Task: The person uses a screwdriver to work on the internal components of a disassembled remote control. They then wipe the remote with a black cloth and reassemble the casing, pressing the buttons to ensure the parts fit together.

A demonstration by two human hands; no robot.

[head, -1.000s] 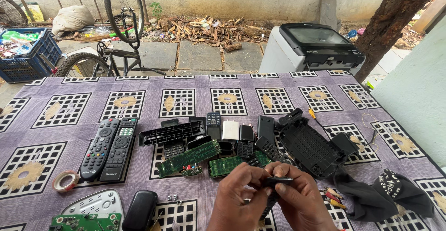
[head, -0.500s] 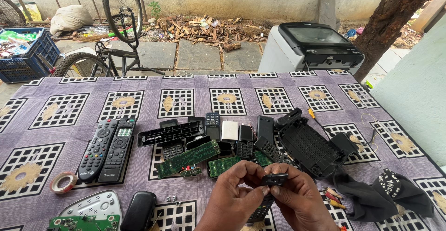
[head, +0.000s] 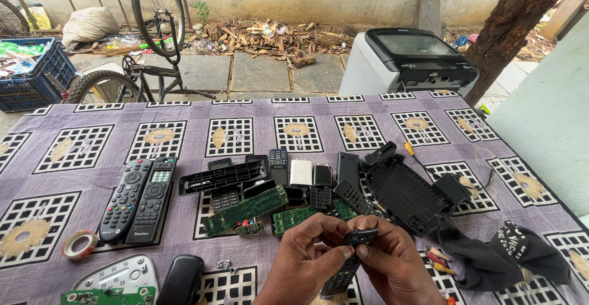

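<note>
My left hand and my right hand meet at the bottom centre of the head view, both gripping a small black remote by its upper end. The remote's keypad end hangs down between my wrists. Just beyond my fingers lie green circuit boards, a black keypad piece and a large open black casing on the purple patterned tablecloth.
Two black remotes lie at the left, with a roll of tape and a white device shell near the front edge. A dark cloth lies right. A grey printer, a bicycle and a blue crate stand beyond the table.
My hands have shifted a little and raised the remote's top end between my fingertips. The things on the table have not moved.
</note>
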